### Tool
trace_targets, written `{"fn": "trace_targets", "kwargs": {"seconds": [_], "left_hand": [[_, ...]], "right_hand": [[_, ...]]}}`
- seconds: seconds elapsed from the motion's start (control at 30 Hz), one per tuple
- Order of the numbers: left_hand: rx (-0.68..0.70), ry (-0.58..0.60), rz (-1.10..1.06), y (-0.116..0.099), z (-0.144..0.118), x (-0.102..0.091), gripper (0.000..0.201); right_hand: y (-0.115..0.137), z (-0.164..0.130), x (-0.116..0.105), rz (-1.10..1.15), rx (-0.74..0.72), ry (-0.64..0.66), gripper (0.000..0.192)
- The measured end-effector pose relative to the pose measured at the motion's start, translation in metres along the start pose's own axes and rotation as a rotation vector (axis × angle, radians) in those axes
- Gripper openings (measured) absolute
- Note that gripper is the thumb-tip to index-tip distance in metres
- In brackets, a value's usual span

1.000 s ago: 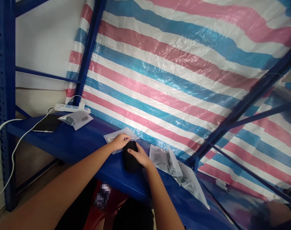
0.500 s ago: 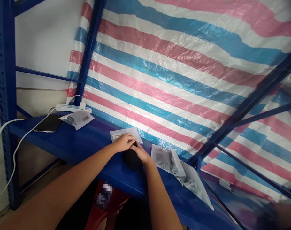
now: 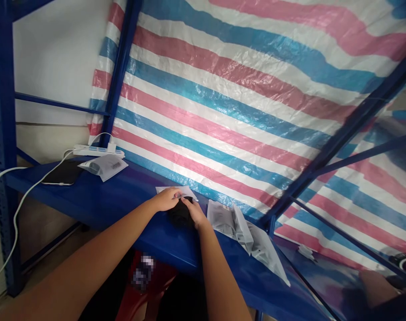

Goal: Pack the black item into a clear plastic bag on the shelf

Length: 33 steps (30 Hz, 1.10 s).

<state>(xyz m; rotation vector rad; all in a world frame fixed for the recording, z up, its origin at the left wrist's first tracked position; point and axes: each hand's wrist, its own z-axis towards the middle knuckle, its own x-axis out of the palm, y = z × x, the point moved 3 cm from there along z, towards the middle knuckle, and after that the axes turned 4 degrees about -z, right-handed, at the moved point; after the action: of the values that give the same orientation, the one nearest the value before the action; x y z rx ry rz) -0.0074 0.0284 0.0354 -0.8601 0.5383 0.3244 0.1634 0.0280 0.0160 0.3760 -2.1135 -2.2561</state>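
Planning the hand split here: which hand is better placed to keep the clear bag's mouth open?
Left, probably. The left hand already pinches the clear bag at its edge, while the right hand rests on the black item.

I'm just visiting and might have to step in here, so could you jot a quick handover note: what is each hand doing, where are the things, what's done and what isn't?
Left hand: pinching the edge of a small clear bag that lies on the blue shelf.
Right hand: resting on a black item, pressing it toward the bag's edge.
Done so far: a pile of filled clear bags lies to the right; one more bag sits far left beside a phone and a power strip.
Left: most of the black item is outside the bag; I cannot tell whether its tip has entered the bag.
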Motion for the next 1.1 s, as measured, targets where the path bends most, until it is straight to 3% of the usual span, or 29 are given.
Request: {"fn": "trace_targets", "kwargs": {"seconds": [0.23, 0.43, 0.6, 0.87, 1.1], "left_hand": [[-0.123, 0.085, -0.027, 0.012, -0.004, -0.007, 0.035], [-0.101, 0.12, 0.049, 0.016, -0.006, -0.006, 0.007], [-0.05, 0.058, 0.145, 0.008, -0.005, -0.007, 0.016], [-0.029, -0.002, 0.189, -0.011, -0.005, -0.005, 0.012], [0.055, 0.002, 0.187, -0.033, -0.007, 0.001, 0.021]], "right_hand": [[-0.005, 0.003, -0.003, 0.031, 0.025, -0.093, 0.045], [-0.008, 0.007, -0.007, 0.042, 0.034, -0.205, 0.047], [-0.015, 0.014, -0.014, 0.03, 0.049, -0.326, 0.05], [-0.015, 0.015, -0.029, -0.077, 0.065, -0.564, 0.049], [-0.021, 0.015, -0.037, -0.093, 0.037, -0.714, 0.041]]}}
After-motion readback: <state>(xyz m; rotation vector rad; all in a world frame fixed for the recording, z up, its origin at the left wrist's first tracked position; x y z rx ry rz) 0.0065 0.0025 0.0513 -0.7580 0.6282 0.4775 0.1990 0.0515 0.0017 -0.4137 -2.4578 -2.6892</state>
